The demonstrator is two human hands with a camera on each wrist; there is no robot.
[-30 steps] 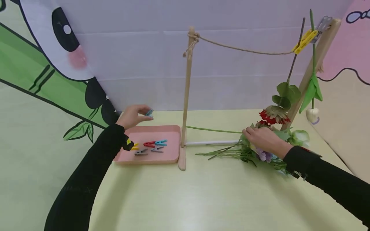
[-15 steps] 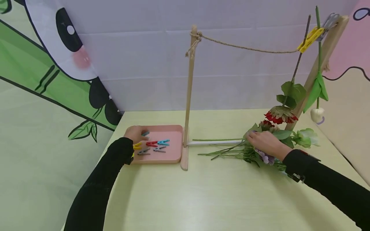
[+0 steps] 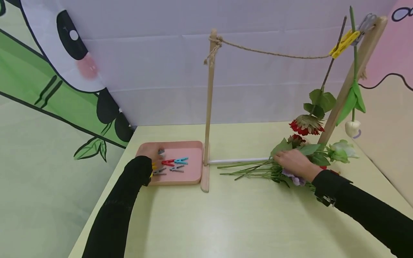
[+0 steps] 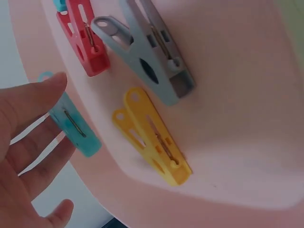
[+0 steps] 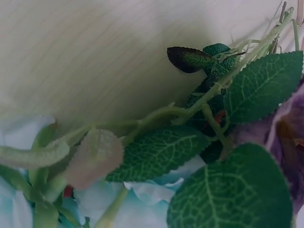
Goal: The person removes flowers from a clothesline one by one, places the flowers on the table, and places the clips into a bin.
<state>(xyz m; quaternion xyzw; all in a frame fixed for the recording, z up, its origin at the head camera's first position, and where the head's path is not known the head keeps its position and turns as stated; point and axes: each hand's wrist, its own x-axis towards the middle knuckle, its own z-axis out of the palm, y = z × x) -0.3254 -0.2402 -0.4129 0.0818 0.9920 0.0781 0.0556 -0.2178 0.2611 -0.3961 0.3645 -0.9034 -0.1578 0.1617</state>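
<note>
My left hand (image 3: 149,151) is over the left side of the pink tray (image 3: 184,144). In the left wrist view it pinches a blue clothespin (image 4: 78,127) between thumb and fingers. Beside it in the tray lie a yellow clothespin (image 4: 154,137), a grey one and a red one. My right hand (image 3: 294,163) is in the pile of artificial flowers (image 3: 317,149), its fingers curled at a flower's stem; leaves partly hide the grip. The right wrist view has green leaves (image 5: 259,78) and pale blue petals close up, but no fingers.
A wooden post (image 3: 209,96) stands beside the tray; a twine rope (image 3: 274,55) runs from it to another post (image 3: 358,75). A red flower (image 3: 306,124) hangs upside down from a yellow clothespin (image 3: 345,43), near a white tulip (image 3: 352,128). A white rod (image 3: 238,160) joins the base.
My left hand has come down into the tray with the blue clothespin. The stem at my right hand has dropped from above the white rod to below it, onto the other stems.
</note>
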